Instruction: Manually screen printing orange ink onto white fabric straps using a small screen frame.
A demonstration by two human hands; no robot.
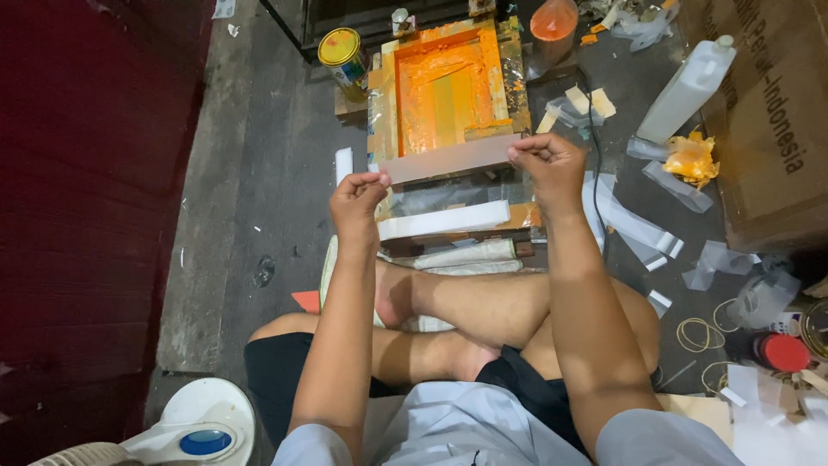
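Seated cross-legged on the grey concrete floor (259,173), both arms raised. Left hand (358,203) pinching one end of a long whitish strip (448,160), right hand (548,164) pinching the other end, strip stretched taut between them, slightly tilted, higher on the right. Both hands clenched on the strip ends, thumbs and fingertips pressed together.

Strip held just in front of the near edge of an orange-smeared printing frame (448,86), whether touching it cannot be told. Below the strip, a second white strip (444,220) lying flat along the stand's near edge. A yellow-lidded tin (342,52) just beside the frame's far left corner. An orange-stained plastic cup (554,22) at the far right corner.

Out to the right on the floor: a white plastic bottle (686,86), a crumpled orange rag (690,160), scattered clear sleeves, rubber bands (699,332), a red lid (785,352). White fan base (203,423) at the near left.
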